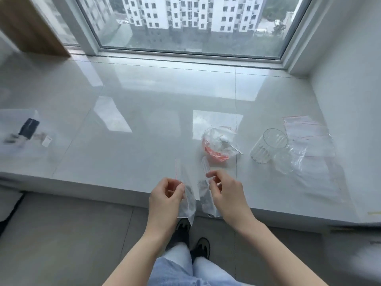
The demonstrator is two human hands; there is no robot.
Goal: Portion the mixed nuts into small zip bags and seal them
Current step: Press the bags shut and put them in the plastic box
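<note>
A small clear zip bag with a red seal line hangs over the front edge of the white sill, stretched between both hands. My left hand pinches its left top edge. My right hand pinches its right top edge. I cannot tell what the bag contains. Behind my hands lies a crumpled clear bag with orange-red contents and a metal spoon resting in it.
An upright ribbed glass stands to the right, with a stack of flat zip bags and loose plastic beside it. A clear bag with dark items lies far left. The window frame runs along the back.
</note>
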